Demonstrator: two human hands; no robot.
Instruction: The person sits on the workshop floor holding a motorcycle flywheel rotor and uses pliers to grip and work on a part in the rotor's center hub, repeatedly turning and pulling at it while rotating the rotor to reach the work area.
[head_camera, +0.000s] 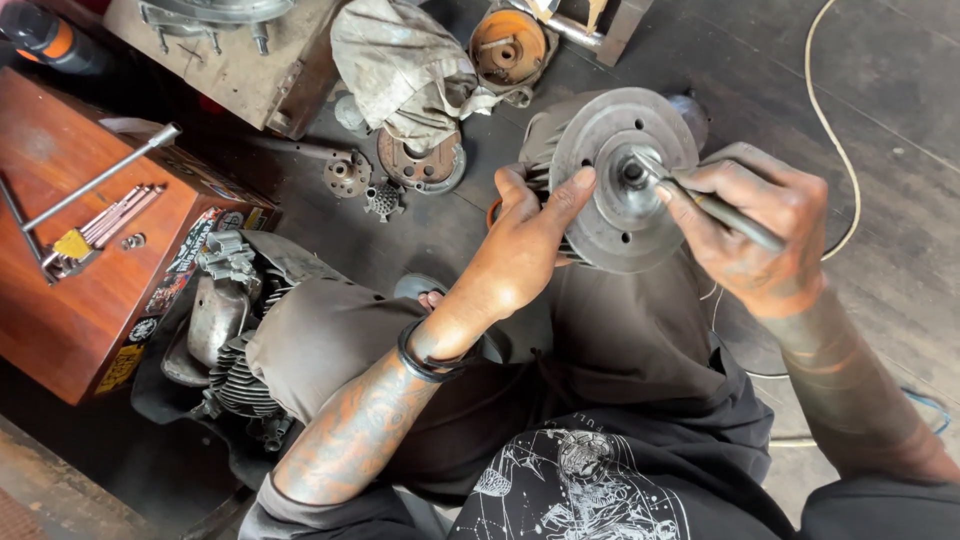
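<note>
A round grey metal disc assembly (615, 195) is steadied on the person's lap — the left hand (525, 245) is clasped on its rim. A slim dark tool (715, 208), gripped in the right hand (755, 230), is pressed to the central hub. A wooden box (70, 290) is seen on the floor — well apart.

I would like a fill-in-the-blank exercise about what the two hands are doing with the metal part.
1. The left hand steadies the round metal disc from its ____ side.
2. The right hand presses a thin ____ to the disc's hub.
3. The wooden box carries a long ____ wrench.
4. A dirty ____ lies on the floor beyond the disc.

Missing words: left; tool; T-handle; rag
</note>
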